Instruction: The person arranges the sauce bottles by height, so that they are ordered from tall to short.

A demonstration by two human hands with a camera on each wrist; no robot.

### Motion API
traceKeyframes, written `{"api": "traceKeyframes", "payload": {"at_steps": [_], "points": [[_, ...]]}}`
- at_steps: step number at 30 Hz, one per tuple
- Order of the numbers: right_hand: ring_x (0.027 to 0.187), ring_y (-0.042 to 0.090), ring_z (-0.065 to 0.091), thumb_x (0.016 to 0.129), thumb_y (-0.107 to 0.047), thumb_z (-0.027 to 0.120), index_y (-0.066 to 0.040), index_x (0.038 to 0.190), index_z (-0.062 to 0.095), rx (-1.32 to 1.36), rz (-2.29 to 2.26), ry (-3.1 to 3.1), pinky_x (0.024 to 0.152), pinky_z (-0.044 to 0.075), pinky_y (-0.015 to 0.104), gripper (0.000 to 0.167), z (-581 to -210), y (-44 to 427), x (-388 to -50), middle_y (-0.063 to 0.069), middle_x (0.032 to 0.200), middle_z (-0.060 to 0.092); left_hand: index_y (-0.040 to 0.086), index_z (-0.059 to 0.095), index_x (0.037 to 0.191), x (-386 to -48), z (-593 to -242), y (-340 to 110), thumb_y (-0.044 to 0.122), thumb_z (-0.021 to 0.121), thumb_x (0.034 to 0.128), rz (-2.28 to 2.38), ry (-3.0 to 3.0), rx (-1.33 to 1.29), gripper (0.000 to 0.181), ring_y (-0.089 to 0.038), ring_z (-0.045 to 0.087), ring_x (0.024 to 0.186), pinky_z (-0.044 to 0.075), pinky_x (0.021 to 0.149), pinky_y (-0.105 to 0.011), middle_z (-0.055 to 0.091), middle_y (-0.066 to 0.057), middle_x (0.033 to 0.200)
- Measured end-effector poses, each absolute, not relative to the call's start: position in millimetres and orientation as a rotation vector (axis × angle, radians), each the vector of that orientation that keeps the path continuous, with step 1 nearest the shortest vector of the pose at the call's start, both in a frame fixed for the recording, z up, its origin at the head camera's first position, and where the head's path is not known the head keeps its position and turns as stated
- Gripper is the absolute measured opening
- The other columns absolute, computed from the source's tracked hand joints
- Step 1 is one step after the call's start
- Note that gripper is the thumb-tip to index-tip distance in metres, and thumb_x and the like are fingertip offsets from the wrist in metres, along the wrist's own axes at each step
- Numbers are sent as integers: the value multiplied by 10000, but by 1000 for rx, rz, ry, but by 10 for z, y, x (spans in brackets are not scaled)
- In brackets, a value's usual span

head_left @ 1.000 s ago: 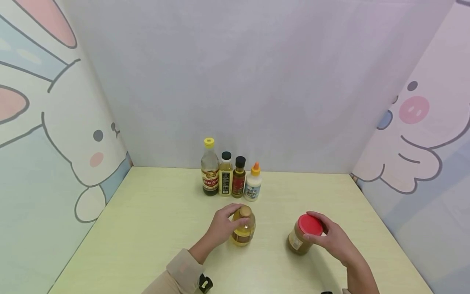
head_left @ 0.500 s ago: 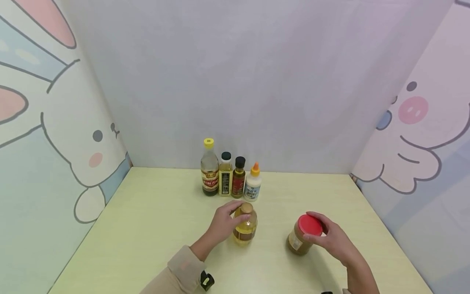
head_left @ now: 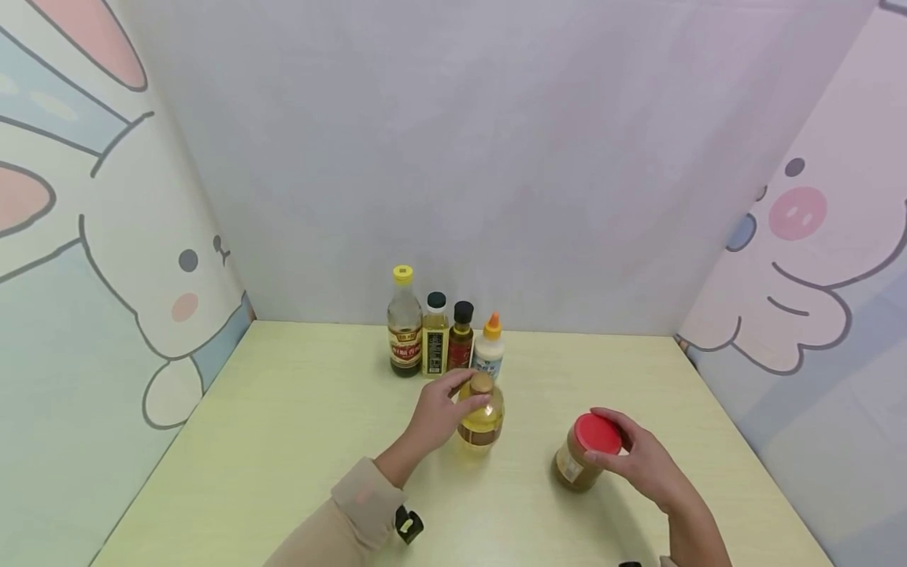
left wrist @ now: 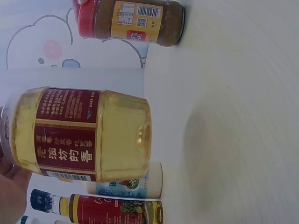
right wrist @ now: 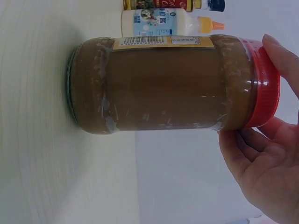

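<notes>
My left hand [head_left: 434, 413] grips a squat bottle of yellow cooking oil [head_left: 483, 421] near its tan cap. In the left wrist view the oil bottle's dark red label faces the camera, and its base is off the table above a soft shadow. To the right, my right hand [head_left: 650, 465] holds a peanut butter jar [head_left: 575, 466] by its red lid [right wrist: 267, 86], thumb and fingers on opposite sides. The jar stands upright on the table. Brown spread fills it in the right wrist view.
Behind the oil bottle, a row stands near the back wall: a yellow-capped sauce bottle [head_left: 405, 339], a slim oil bottle [head_left: 435, 346], a dark-capped red-label bottle [head_left: 460, 342] and a white squeeze bottle [head_left: 489, 350] with an orange tip. Cartoon-printed panels flank the pale table [head_left: 283, 441].
My left hand has moved the oil bottle up off the table and forward, slightly right, toward the row of bottles. The right hand and the jar have stayed put.
</notes>
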State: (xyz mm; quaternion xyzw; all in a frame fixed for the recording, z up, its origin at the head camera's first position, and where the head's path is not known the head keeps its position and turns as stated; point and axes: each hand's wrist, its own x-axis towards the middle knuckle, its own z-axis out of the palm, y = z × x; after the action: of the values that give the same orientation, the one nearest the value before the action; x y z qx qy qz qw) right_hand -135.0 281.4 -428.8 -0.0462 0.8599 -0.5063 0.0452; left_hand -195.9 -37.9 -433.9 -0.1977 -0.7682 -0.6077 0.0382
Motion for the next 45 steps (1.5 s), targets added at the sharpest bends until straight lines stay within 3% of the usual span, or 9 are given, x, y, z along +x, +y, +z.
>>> {"api": "traceKeyframes", "payload": {"at_steps": [24, 45], "points": [[1184, 364, 494, 812, -145, 808, -4, 1391, 463, -137, -1543, 2644, 804, 528, 263, 689, -4308, 2810, -1354, 205, 1315, 508, 39, 641, 1247, -2120, -4327, -74, 189, 759, 872, -1959, -2256, -549, 420, -268, 590, 1117, 501, 921, -458, 631, -88, 1212], [1181, 354, 499, 811, -146, 809, -8, 1397, 457, -128, -1561, 2623, 798, 533, 269, 697, -4308, 2811, -1353, 201, 1316, 507, 61, 645, 1235, -2217, -4300, 106, 211, 771, 863, -1946, -2293, -529, 420, -203, 601, 1075, 517, 886, -368, 641, -40, 1175]]}}
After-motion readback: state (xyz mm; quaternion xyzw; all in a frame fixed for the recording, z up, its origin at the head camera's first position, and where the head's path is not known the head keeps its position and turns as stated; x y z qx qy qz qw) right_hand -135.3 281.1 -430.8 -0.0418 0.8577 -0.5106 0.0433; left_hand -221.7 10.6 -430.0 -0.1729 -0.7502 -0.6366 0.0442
